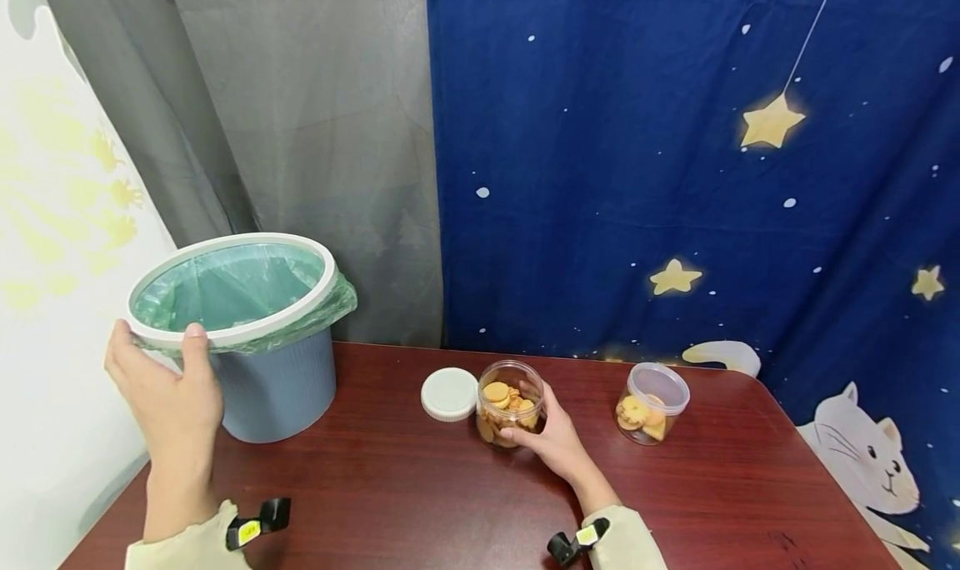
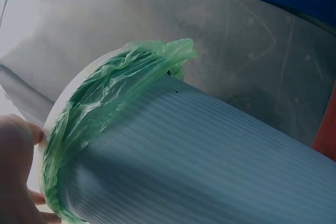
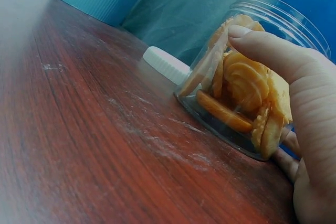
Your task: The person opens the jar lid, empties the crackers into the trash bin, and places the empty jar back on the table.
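Note:
My left hand (image 1: 168, 395) holds the near left rim of a blue-grey trash bin (image 1: 277, 387), its thumb and fingertips at the white ring. A green plastic bag (image 2: 110, 90) lines this bin and folds out below the ring. With my right hand (image 1: 555, 437) I grip a clear, lidless jar (image 3: 210, 106) from its right side, thumb across the front. Several golden cookies (image 1: 506, 399) are inside. Just left of the jar, a white ribbed lid (image 1: 448, 393) lies on the table.
A second clear jar (image 1: 651, 403), with a translucent top and a few cookies, stands to the right on the dark red table (image 1: 420, 503). Behind the table hang a grey curtain (image 1: 337, 153) and a blue star-patterned curtain (image 1: 600, 153).

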### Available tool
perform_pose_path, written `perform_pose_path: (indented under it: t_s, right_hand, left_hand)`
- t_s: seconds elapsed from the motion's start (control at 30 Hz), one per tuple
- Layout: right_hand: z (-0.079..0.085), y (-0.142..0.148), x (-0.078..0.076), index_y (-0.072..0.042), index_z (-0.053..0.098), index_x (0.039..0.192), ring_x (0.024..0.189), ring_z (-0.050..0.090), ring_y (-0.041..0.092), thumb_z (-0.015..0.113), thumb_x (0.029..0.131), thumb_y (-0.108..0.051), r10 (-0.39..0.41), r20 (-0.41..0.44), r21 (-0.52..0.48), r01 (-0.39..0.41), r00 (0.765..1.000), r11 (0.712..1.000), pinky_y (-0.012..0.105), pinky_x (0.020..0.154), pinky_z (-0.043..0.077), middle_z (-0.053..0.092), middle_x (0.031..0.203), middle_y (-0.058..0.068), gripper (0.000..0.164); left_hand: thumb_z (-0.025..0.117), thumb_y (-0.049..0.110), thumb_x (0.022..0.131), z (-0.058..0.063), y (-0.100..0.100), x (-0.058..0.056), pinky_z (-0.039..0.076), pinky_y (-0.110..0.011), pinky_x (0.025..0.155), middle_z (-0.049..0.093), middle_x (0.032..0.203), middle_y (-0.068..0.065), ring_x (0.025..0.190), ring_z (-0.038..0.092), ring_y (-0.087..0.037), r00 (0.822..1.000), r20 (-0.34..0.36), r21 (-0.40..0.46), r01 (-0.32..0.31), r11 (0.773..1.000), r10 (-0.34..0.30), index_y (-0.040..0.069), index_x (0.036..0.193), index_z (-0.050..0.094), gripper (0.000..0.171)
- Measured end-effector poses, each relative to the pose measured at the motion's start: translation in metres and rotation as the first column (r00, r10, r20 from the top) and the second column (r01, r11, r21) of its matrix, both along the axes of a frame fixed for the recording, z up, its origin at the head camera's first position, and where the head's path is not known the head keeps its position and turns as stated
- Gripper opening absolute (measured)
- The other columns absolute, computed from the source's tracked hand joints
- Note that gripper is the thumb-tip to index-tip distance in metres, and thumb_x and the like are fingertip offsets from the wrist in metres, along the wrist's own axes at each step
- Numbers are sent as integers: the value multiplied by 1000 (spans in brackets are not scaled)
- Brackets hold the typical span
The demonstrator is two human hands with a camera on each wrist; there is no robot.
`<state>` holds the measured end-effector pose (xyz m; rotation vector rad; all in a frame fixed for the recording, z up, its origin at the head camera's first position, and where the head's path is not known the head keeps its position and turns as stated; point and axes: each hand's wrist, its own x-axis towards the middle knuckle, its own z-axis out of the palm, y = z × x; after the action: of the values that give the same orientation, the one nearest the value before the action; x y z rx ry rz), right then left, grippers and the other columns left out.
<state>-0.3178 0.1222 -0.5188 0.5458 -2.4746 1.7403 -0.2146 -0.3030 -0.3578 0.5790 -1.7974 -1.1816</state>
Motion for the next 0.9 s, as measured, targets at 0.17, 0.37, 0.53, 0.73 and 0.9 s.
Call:
perform_pose_path:
  t_s: [0.17,0.37,0.53,0.73,0.9]
  right_hand:
    - [0,0,0,-13,35,156,142,49,27,89,78,-22,9,-17,1,-9,1000,1000,25,114,37,54,151,8,96]
    - [2,0,2,-12,34,157,142,49,27,89,77,-23,-1,-14,8,1,1000,1000,25,114,37,54,151,9,97]
    - [3,-1,2,-13,34,156,142,48,26,89,76,-24,-9,-4,12,9,1000,1000,26,114,37,54,151,8,98]
    - [3,-1,2,-14,34,157,142,48,26,89,77,-25,-9,-5,17,9,1000,1000,29,114,38,54,151,8,97]
    - [4,-1,2,-14,34,157,143,48,26,89,77,-24,-8,1,14,8,1000,1000,31,115,37,53,152,8,97]
  left_hand:
    - [49,34,99,0,0,0,12,-28,127,14,165,-1,155,16,-13,1000,-3,17,9,1000,-9,19,161,14,73]
    - [49,38,99,-5,-5,-3,14,-30,127,15,166,-4,155,17,-18,1000,-20,-19,5,1000,-6,18,162,14,75]
    - [49,38,99,-12,-11,-8,12,-31,127,16,166,-6,155,17,-18,998,-57,-36,19,999,-21,19,162,12,76]
    - [50,35,98,-14,-12,-11,10,-27,126,18,167,-8,155,15,-15,990,-133,-46,46,998,-52,15,162,14,76]
    - [51,32,98,-10,-9,-9,10,-27,126,17,167,-8,155,15,-14,992,-112,-23,58,998,-60,14,162,13,77]
